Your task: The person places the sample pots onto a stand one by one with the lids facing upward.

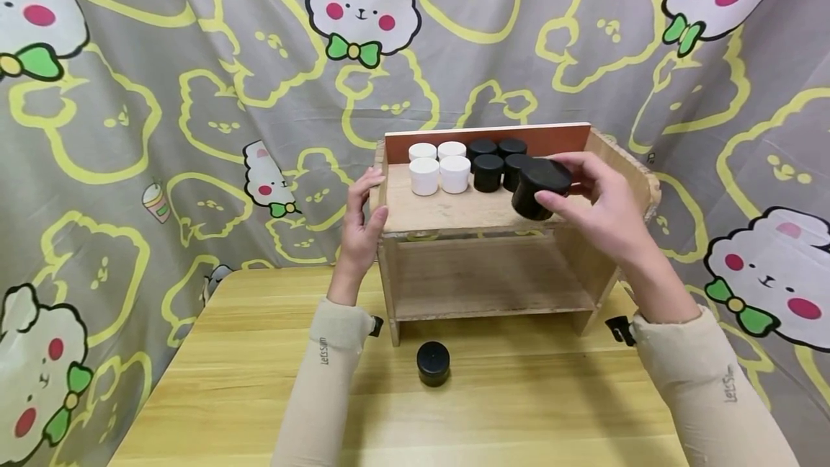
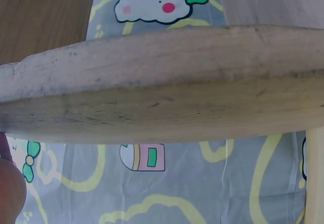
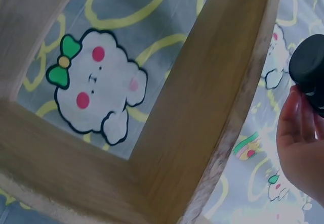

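My right hand (image 1: 599,200) holds a black lidded jar (image 1: 541,186) between thumb and fingers, tilted, in front of the right part of the wooden shelf's top board. The right wrist view shows the same black jar (image 3: 310,70) at its right edge, with fingers (image 3: 293,128) below it. My left hand (image 1: 362,225) grips the left side panel of the wooden shelf (image 1: 447,218). On the top board stand several white jars (image 1: 424,177) at the left, in two rows, with several black jars (image 1: 488,173) beside them. Another black jar (image 1: 433,364) stands on the table before the shelf.
Beneath the top board is a lower shelf board (image 1: 493,276). A reddish back strip (image 1: 545,137) and raised side panels bound the top. The shelf stands on a light wooden table (image 1: 259,359), with a patterned grey curtain (image 1: 214,128) behind.
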Demonstrator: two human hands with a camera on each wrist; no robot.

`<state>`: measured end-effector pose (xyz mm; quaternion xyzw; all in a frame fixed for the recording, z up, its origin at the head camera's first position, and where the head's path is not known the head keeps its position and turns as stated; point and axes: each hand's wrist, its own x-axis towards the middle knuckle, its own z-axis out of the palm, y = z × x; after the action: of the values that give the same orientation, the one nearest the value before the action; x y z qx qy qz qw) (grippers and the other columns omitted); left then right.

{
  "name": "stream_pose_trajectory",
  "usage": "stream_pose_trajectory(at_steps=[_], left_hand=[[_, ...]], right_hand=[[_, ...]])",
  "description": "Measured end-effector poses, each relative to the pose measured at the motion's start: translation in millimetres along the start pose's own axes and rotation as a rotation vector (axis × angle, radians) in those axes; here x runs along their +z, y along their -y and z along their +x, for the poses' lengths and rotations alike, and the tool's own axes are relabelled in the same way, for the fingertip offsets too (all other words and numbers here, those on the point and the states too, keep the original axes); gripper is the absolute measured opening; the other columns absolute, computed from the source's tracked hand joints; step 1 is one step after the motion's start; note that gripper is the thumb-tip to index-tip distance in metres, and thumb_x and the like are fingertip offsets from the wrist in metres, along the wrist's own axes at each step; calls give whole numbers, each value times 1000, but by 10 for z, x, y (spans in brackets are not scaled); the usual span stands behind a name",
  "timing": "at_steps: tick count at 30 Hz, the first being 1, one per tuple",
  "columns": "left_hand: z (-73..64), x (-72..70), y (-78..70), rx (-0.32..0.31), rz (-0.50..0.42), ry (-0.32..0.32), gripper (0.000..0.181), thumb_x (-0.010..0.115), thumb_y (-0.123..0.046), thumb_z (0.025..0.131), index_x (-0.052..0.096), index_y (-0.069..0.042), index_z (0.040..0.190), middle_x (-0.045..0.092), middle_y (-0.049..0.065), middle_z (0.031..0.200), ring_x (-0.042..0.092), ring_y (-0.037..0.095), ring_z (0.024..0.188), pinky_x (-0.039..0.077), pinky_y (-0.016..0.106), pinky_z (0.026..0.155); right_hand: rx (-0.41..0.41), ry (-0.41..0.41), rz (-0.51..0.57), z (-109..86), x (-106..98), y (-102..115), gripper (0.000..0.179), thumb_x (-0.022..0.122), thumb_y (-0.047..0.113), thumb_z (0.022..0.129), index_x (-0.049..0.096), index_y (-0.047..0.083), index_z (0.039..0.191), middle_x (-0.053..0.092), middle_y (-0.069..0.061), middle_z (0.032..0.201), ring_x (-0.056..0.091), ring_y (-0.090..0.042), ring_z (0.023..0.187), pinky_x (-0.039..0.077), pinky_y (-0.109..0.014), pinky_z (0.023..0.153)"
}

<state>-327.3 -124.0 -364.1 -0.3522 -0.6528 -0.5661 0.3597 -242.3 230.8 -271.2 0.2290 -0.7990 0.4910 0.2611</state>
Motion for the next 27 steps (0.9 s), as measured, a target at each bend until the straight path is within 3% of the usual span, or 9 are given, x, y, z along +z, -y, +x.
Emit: stream_pose_trajectory(at_steps=[6,14,21,27], left_hand=[[10,17,13,19,-10,9,61,58,-48,103,49,2,138,49,23,150,35,30,153,30,47,126],[42,17,-16,17,7,2,70,56,-57,102,48,4,137,50,24,149,36,27,153,31,46,126],[38,3,-16,9,-2,2,70,56,-56,102,48,4,137,49,24,149,35,28,154,30,46,126],[4,-6,-2,15,-21,0,59,58,-45,103,49,2,137,50,24,149,34,31,154,29,47,126]], right_hand=[[87,-117,-43,128,-128,-111,48,81,15,89,64,8,133,64,11,105,61,-8,94,50,-11,82],[171,-182,-147,300,-247,-222,55,81,32,90,63,14,139,61,19,103,61,-1,89,47,-11,79],[232,-152,-189,471,-281,-329,61,78,43,91,59,17,142,59,18,107,59,0,91,44,-17,79],[268,-114,-234,578,-259,-492,67,74,48,93,55,13,147,60,7,117,56,3,93,43,-19,81]])
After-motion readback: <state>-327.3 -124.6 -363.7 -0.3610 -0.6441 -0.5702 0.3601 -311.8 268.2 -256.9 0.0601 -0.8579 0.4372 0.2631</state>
